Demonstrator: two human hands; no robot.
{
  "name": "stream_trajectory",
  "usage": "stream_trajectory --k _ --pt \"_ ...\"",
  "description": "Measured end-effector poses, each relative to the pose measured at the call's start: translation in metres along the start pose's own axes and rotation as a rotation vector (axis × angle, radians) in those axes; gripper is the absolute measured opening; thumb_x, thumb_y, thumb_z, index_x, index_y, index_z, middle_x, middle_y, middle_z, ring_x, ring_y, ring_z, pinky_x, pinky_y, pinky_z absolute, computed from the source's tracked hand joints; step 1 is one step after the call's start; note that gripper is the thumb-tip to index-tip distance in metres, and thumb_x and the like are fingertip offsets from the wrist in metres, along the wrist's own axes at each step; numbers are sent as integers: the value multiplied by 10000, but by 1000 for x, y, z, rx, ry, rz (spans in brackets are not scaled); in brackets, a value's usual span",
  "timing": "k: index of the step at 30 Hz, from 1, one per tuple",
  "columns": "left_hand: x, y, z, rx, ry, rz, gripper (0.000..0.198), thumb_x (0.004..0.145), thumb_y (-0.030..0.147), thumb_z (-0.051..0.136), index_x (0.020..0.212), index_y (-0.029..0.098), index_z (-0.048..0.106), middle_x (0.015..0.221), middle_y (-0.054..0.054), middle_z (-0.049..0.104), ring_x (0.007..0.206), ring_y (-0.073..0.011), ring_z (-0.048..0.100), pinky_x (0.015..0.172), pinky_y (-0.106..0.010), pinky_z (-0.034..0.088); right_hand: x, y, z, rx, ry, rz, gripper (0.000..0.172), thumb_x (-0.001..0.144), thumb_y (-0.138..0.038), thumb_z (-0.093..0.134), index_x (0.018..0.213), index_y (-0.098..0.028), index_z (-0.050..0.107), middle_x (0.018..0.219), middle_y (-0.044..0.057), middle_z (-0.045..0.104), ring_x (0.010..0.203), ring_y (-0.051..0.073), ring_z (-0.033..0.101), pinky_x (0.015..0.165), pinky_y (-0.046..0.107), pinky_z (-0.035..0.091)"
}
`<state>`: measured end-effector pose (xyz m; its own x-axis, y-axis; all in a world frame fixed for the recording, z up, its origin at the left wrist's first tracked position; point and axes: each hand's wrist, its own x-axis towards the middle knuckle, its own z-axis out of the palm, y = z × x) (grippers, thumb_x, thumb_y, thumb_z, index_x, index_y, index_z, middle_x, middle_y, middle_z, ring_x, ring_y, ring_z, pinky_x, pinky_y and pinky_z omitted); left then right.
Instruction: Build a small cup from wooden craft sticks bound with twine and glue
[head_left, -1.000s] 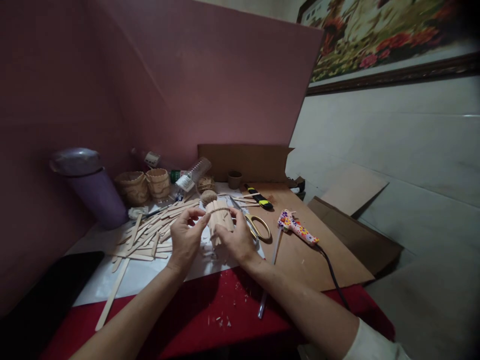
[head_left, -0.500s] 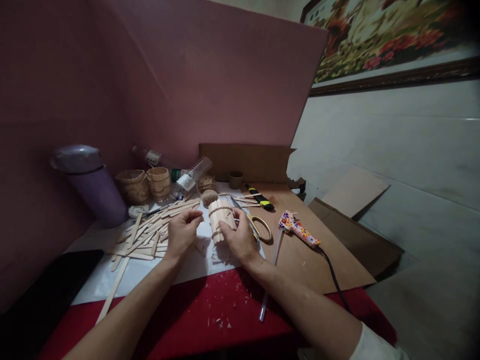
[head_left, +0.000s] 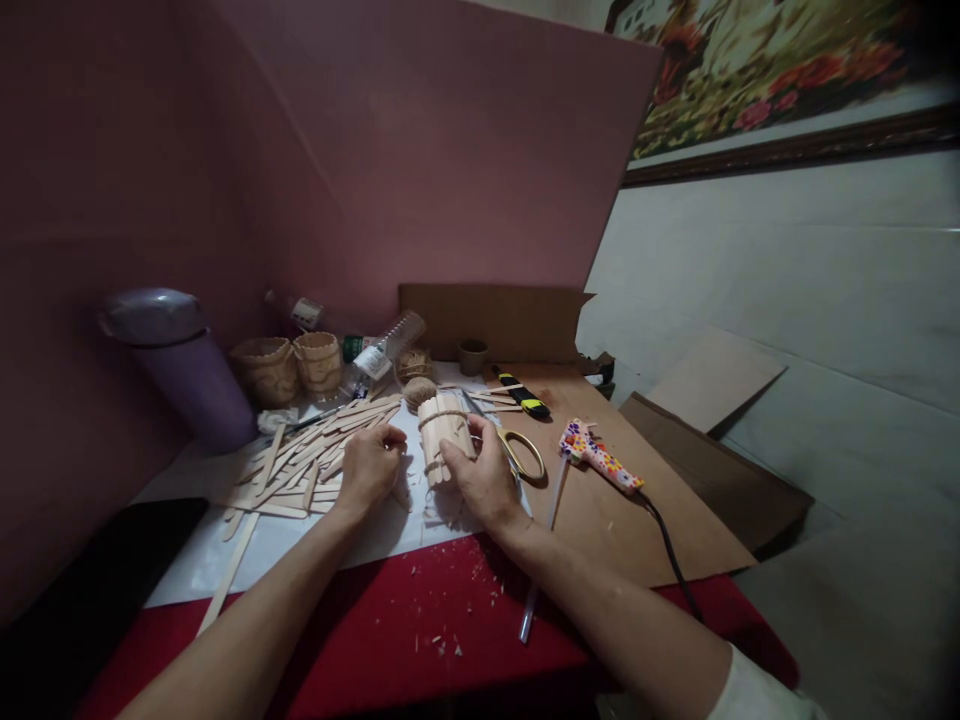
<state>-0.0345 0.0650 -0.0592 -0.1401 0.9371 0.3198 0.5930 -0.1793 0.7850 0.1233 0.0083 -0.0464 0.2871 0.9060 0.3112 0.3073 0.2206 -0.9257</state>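
My right hand [head_left: 484, 470] is wrapped round a small cup of upright wooden craft sticks [head_left: 442, 440], bound with twine near its top and bottom. To the left of the cup, my left hand [head_left: 370, 465] is closed with fingertips pinched; whatever they hold, if anything, is too small to make out. A pile of loose craft sticks [head_left: 315, 455] spreads left of that hand on white paper. Just behind the cup sits a ball of twine [head_left: 419, 393]. The gold-handled scissors [head_left: 527, 455] lie right of my right hand, partly covered by it.
A flowered glue gun [head_left: 596, 455] with a clear glue stick rests on cardboard [head_left: 622, 530] at the right, its cord trailing forward. A yellow-black utility knife [head_left: 525, 395], plastic bottle [head_left: 382, 350], two wooden cups [head_left: 318, 362] and purple flask [head_left: 191, 380] stand or lie behind.
My left hand has shifted very slightly right, towards the cup. The cup has barely moved and stays in my right hand.
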Motion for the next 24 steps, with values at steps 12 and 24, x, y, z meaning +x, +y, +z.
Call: stream_trajectory --k 12,24 --pt "-3 -1 0 -25 23 94 171 592 98 629 563 252 696 666 -61 683 784 -273 616 805 -372 447 0 2 3 13 8 -16 501 740 -386 622 1178 -165 519 1170 135 635 1085 273 604 959 414 473" --pt "-36 56 -11 -1009 -511 -198 632 746 425 723 1303 211 516 1091 -103 698 909 -231 681 694 -286 512 -11 -13 1 94 26 -166 559 802 -374 631 1280 -143 456 1318 169 559 1222 278 536 1039 453 441"
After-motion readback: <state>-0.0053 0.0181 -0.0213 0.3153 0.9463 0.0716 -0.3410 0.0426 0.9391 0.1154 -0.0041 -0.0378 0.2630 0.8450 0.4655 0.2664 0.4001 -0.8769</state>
